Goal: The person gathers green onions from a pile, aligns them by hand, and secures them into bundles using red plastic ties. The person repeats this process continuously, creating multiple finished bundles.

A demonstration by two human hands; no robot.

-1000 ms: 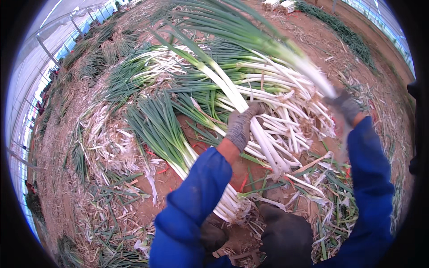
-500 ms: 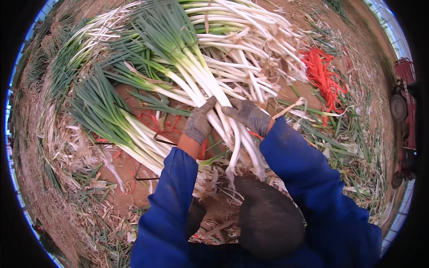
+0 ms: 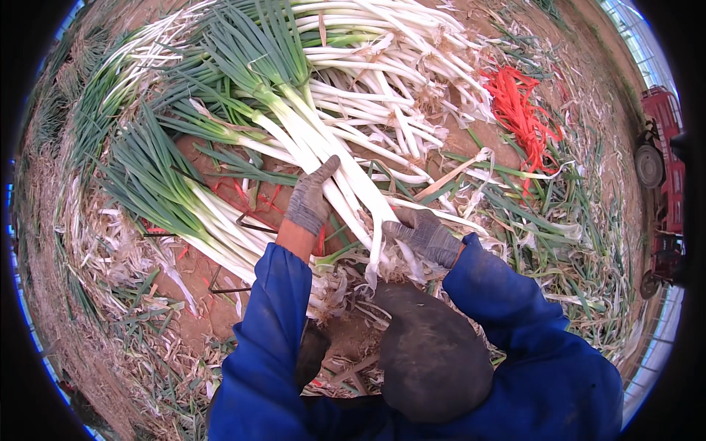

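Observation:
A bunch of long green onions [image 3: 290, 128] lies slantwise before me, leaves pointing up and left, roots toward me. My left hand [image 3: 309, 200], in a grey glove, is closed round the white stalks at mid-length. Lower down, my gloved right hand [image 3: 426, 237] is closed at the right side of the white stalks, near their root ends; its fingertips are partly hidden. Beside my left forearm, another bunch of green onions [image 3: 213, 220] rests across a thin dark metal frame [image 3: 257, 226].
A large heap of green onions [image 3: 390, 81] spreads across the far side. Red plastic strips [image 3: 518, 117] lie in a tangle at its right. Peeled skins and leaf scraps [image 3: 544, 242] litter the soil. A dark red vehicle [image 3: 662, 169] stands at the far right edge. My dark-clad knee [image 3: 434, 353] is below my hands.
My right hand has slid down the stalks toward the root ends, away from my left hand. My left hand keeps its hold. The whole view has shifted slightly.

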